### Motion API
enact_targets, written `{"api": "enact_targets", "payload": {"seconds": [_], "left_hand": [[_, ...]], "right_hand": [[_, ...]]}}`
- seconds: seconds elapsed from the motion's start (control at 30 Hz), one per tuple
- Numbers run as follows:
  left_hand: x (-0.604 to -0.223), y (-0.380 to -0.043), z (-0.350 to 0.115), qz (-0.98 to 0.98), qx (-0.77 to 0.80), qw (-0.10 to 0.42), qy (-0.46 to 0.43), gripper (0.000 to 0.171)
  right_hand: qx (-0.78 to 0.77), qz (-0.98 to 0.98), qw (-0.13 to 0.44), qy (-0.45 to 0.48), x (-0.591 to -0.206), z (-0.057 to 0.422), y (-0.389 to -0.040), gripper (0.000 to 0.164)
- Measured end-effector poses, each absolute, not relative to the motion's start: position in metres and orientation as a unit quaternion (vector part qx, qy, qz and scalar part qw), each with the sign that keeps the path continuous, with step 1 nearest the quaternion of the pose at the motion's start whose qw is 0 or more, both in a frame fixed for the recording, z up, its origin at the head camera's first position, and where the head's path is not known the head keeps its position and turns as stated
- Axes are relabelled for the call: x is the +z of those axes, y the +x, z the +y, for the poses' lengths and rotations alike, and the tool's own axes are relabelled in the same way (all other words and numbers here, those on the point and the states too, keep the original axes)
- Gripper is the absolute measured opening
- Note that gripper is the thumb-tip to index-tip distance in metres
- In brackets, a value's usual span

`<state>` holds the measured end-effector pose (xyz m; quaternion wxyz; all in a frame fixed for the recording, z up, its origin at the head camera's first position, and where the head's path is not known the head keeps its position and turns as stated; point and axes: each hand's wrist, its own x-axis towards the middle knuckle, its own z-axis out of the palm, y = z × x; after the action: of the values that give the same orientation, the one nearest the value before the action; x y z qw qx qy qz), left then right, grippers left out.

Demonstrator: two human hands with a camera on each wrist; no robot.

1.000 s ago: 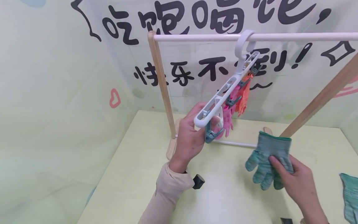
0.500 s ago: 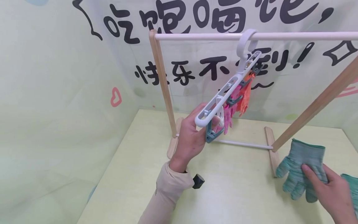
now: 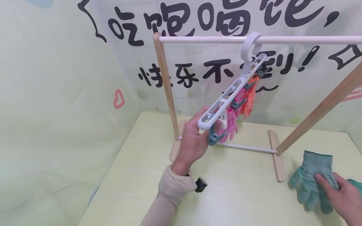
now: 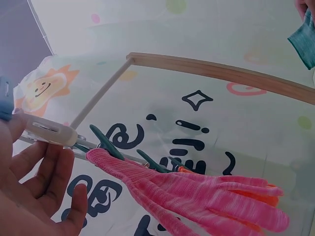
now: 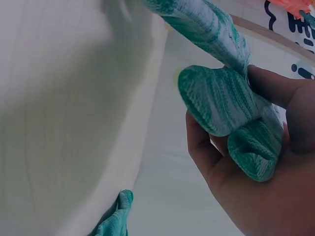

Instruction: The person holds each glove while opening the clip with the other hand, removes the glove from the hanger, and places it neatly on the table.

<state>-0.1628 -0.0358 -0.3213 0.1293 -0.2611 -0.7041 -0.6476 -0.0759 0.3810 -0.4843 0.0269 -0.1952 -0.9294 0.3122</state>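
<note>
A white clip hanger [image 3: 234, 89] hangs by its hook from the rack's top rail. My left hand [image 3: 193, 142] is at its near end and pinches a white clip [image 3: 223, 117] between thumb and fingers. A grey-blue clip [image 3: 215, 137] hangs beside the thumb. Farther along, dark clips hold a pink glove [image 4: 211, 194] and an orange glove [image 3: 249, 99]. At the right, my right hand [image 3: 345, 196] grips a green knitted glove [image 3: 314, 177], cuff up and fingers hanging down. In the right wrist view, the thumb [image 5: 275, 86] presses on the glove's folded fabric.
The drying rack has wooden posts [image 3: 167, 91], a white top rail [image 3: 198, 39] and wooden feet [image 3: 278, 164] on a pale tabletop [image 3: 240, 188]. Another green glove [image 5: 115, 221] lies on the table at the right. A printed wall stands behind.
My right hand has carried the green glove rightward and slightly down, over the other green glove and away from the hanger. My left hand stays at the hanger's near end.
</note>
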Motion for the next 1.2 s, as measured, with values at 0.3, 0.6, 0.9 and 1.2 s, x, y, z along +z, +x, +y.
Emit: {"api": "enact_targets", "payload": {"seconds": [0.3, 0.6, 0.9, 1.2], "left_hand": [[-0.322, -0.164, -0.036, -0.705, -0.646, 0.132, -0.262, 0.064], [-0.324, -0.165, -0.037, -0.7, -0.652, 0.123, -0.264, 0.046], [-0.326, -0.164, -0.037, -0.705, -0.652, 0.118, -0.253, 0.031], [-0.332, -0.17, -0.045, -0.696, -0.65, 0.148, -0.267, 0.029]], "right_hand": [[0.265, -0.947, -0.018, -0.182, -0.501, 0.391, -0.082, 0.054], [0.235, -0.949, -0.075, -0.195, -0.515, 0.399, -0.087, 0.068], [0.237, -0.936, -0.111, -0.236, -0.522, 0.396, -0.092, 0.061], [0.241, -0.933, -0.122, -0.239, -0.515, 0.387, -0.09, 0.059]]}}
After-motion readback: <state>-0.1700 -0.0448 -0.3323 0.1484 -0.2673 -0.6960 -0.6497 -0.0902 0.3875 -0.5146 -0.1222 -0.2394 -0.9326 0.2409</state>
